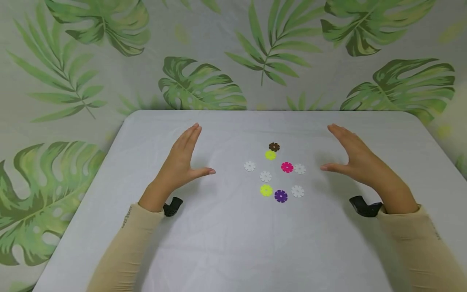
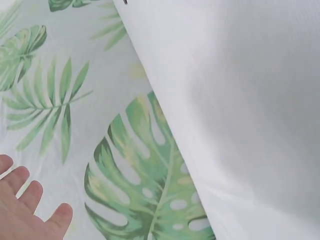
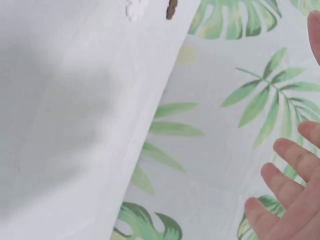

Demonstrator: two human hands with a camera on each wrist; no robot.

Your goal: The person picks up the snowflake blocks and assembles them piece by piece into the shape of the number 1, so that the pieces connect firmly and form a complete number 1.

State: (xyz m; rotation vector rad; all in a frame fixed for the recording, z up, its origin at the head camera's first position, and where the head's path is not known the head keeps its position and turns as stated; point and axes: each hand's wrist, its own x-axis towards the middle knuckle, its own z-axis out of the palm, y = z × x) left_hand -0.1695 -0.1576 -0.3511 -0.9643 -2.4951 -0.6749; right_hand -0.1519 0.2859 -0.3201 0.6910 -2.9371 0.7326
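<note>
Several small notched plastic discs lie flat on the table between the two hands in the head view. Among them are a brown disc (image 1: 274,147), a pink disc (image 1: 287,167), a purple disc (image 1: 281,196), two yellow discs, one being the front yellow disc (image 1: 266,190), and several white discs such as the leftmost white disc (image 1: 249,166). My left hand (image 1: 182,156) hovers left of them, fingers straight and thumb spread, holding nothing. On the other side my right hand (image 1: 355,158) mirrors it, also holding nothing. The right wrist view catches a white disc (image 3: 135,9) at its top edge.
A white cloth covers the table (image 1: 219,243). Behind it hangs a leaf-patterned backdrop (image 1: 204,36). Black wrist devices show beside each cuff, the left device (image 1: 173,206) and the right device (image 1: 365,207).
</note>
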